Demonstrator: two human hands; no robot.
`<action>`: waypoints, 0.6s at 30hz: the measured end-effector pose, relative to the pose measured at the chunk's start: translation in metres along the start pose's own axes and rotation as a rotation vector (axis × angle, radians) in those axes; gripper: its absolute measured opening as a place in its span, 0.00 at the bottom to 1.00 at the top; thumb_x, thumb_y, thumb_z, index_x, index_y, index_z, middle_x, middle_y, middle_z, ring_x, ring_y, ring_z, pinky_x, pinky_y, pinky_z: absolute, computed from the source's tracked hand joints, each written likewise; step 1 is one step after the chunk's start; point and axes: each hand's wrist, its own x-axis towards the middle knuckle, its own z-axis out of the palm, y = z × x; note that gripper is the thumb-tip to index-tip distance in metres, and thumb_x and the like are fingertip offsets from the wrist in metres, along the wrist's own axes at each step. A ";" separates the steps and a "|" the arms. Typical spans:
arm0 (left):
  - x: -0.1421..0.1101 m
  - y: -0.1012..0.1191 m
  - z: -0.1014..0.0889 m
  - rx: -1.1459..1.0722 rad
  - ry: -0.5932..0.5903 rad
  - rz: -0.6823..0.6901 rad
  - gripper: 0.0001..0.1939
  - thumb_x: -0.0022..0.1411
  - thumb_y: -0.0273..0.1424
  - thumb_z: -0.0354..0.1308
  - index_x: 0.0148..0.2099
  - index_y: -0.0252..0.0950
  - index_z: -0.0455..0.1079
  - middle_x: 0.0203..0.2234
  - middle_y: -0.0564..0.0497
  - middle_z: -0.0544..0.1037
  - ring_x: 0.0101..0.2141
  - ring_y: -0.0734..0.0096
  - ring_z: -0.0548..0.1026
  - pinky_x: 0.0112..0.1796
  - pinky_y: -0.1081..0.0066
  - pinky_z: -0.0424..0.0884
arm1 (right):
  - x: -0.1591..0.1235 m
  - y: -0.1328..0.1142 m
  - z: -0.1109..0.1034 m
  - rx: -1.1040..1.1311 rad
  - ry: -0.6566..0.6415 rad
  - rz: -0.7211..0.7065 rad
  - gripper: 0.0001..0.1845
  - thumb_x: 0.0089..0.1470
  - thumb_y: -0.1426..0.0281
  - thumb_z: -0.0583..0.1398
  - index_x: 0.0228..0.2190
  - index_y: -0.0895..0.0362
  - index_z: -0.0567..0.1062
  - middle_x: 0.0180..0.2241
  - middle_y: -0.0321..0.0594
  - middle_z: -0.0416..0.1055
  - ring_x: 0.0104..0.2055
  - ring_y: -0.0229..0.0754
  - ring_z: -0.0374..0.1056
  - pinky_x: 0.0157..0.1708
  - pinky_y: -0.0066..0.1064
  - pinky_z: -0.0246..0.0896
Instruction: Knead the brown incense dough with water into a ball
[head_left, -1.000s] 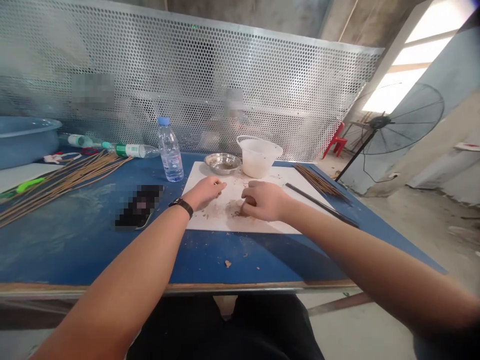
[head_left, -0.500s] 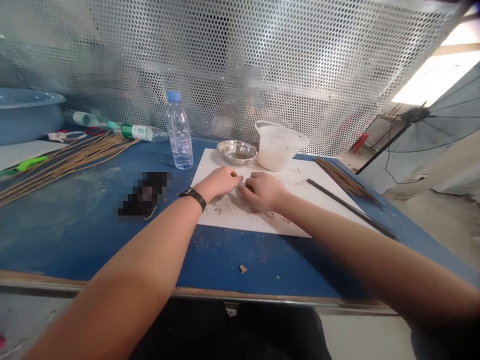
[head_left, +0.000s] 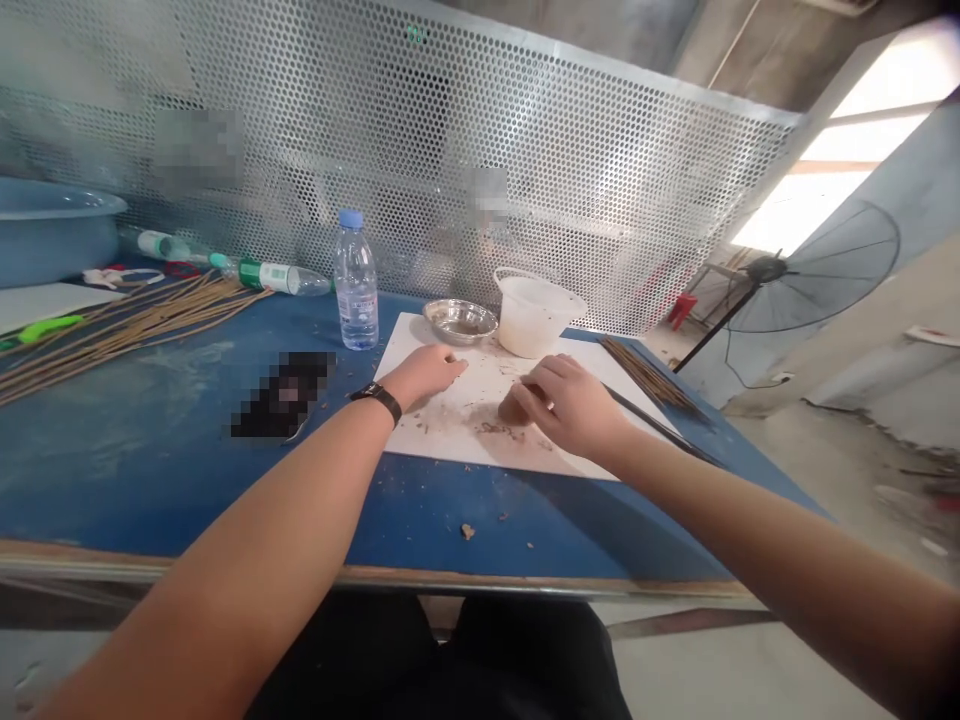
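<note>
My left hand (head_left: 426, 373), with a dark band on its wrist, rests over the left part of a white sheet (head_left: 427, 440). Its fingers are curled together, and anything inside them is hidden. Over the right part of the sheet, the fingers of my right hand (head_left: 576, 408) are bent round a brown rounded lump (head_left: 512, 406), blurred and partly covered. Brown crumbs (head_left: 499, 430) lie below that hand. Behind the hands stand a shiny metal bowl (head_left: 460, 322) and a white plastic bucket (head_left: 534, 318) with a raised handle.
A water bottle (head_left: 355, 285) stands left of the sheet, near a blurred-out phone (head_left: 285, 395). Thin brown sticks (head_left: 142, 325) lie at left, with more sticks (head_left: 649, 375) and a dark bar (head_left: 667, 425) at right. A blue basin (head_left: 56, 235) and perforated metal screen (head_left: 300, 130) stand behind.
My hands have moved apart; the right one has gone rightward, and the brown lump now shows by its fingers. The camera view has shifted and tilted slightly.
</note>
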 end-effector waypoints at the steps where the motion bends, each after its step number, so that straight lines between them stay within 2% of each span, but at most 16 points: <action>1: 0.000 0.000 0.001 -0.002 0.004 0.000 0.13 0.65 0.41 0.54 0.34 0.38 0.70 0.27 0.46 0.77 0.27 0.66 0.71 0.28 0.67 0.62 | -0.003 -0.003 -0.002 -0.027 -0.002 0.022 0.25 0.68 0.57 0.46 0.37 0.58 0.76 0.36 0.51 0.72 0.43 0.54 0.65 0.47 0.47 0.63; 4: -0.002 0.001 0.002 0.007 0.012 -0.001 0.13 0.65 0.41 0.55 0.33 0.37 0.70 0.27 0.46 0.77 0.27 0.65 0.71 0.28 0.67 0.61 | -0.002 -0.008 0.005 0.002 -0.064 -0.013 0.29 0.68 0.54 0.46 0.50 0.63 0.73 0.47 0.58 0.71 0.50 0.58 0.64 0.51 0.50 0.62; 6: -0.002 0.002 0.002 0.025 0.015 -0.001 0.14 0.64 0.42 0.56 0.33 0.37 0.70 0.27 0.46 0.76 0.27 0.64 0.71 0.28 0.67 0.61 | 0.008 -0.006 0.016 0.071 -0.137 -0.070 0.31 0.70 0.54 0.42 0.56 0.63 0.70 0.51 0.58 0.70 0.54 0.57 0.63 0.56 0.51 0.59; 10: 0.000 0.001 0.002 0.054 0.021 -0.004 0.14 0.64 0.43 0.57 0.33 0.37 0.71 0.29 0.45 0.78 0.29 0.62 0.72 0.29 0.67 0.61 | 0.043 0.014 0.039 0.079 -0.247 -0.171 0.29 0.71 0.63 0.38 0.55 0.59 0.72 0.52 0.55 0.72 0.56 0.54 0.64 0.59 0.51 0.57; 13: 0.003 -0.001 0.001 0.057 0.021 -0.011 0.14 0.64 0.43 0.56 0.35 0.37 0.72 0.31 0.44 0.79 0.31 0.61 0.73 0.30 0.67 0.62 | 0.070 0.029 0.053 -0.018 -0.181 -0.157 0.27 0.69 0.68 0.41 0.57 0.63 0.71 0.57 0.60 0.68 0.59 0.58 0.60 0.60 0.53 0.52; 15: 0.004 -0.002 0.000 0.061 0.017 -0.011 0.14 0.64 0.43 0.56 0.35 0.37 0.72 0.31 0.44 0.79 0.30 0.62 0.73 0.30 0.67 0.63 | 0.081 0.031 0.058 -0.068 -0.105 -0.096 0.28 0.70 0.67 0.40 0.56 0.63 0.72 0.54 0.59 0.70 0.58 0.58 0.61 0.59 0.51 0.52; 18: 0.004 -0.003 -0.003 0.067 0.003 -0.005 0.14 0.64 0.42 0.56 0.32 0.37 0.71 0.29 0.45 0.78 0.28 0.63 0.72 0.29 0.67 0.62 | 0.077 0.023 0.051 -0.043 -0.075 0.042 0.33 0.72 0.61 0.36 0.46 0.59 0.77 0.41 0.53 0.75 0.49 0.55 0.66 0.53 0.47 0.57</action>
